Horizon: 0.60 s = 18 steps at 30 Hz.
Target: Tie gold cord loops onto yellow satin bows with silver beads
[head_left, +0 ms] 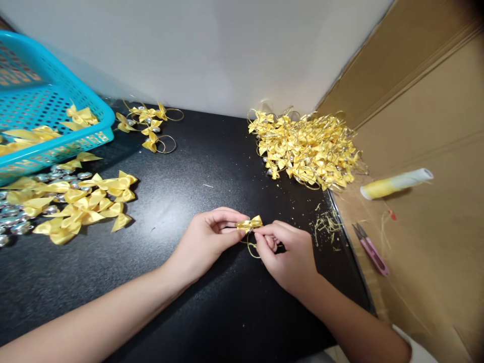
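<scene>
Between my two hands, low over the black table (212,302), is a small yellow ribbon bow (252,223). My left hand (212,232) pinches its left side between thumb and fingers. Thumb and forefinger of my right hand (287,249) are pressed together at the bow's lower right edge, on what looks like a thin gold cord (252,249). That cord loops down below the bow. The exact point where the right fingertips grip is partly hidden by the fingers.
A blue basket (81,88) with ribbon bows stands at left. Near it lie loose bows (93,204) and silver beads (15,219). Looped bows (151,126) lie behind; a large heap (308,148) is at back right. Pink thread snips (372,250) and a thread spool (395,184) rest on cardboard.
</scene>
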Motion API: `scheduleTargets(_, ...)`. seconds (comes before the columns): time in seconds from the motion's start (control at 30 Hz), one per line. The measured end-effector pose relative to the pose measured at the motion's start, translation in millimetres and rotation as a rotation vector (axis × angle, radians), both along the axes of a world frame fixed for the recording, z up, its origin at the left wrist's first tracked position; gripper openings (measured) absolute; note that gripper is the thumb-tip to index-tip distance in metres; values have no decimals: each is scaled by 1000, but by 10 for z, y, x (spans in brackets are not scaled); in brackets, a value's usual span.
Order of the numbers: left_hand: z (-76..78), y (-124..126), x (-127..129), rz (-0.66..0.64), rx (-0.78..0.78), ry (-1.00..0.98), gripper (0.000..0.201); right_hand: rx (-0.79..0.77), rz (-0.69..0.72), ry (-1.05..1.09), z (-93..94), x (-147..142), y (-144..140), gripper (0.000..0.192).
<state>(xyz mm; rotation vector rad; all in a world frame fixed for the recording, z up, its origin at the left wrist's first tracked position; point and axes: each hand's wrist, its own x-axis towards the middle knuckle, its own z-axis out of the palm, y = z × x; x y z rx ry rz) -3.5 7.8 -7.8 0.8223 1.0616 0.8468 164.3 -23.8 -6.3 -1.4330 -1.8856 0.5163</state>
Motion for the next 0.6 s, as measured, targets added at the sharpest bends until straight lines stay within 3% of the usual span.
scheduleTargets(0.37,-4,-12,16,13,-4,11,11,-48,-31,-9,-34,-22,-30,14)
scheduleTargets(0.6,-27,-11,4,21,-10,79,12,-197,-24,47,-44,-51,-68,10)
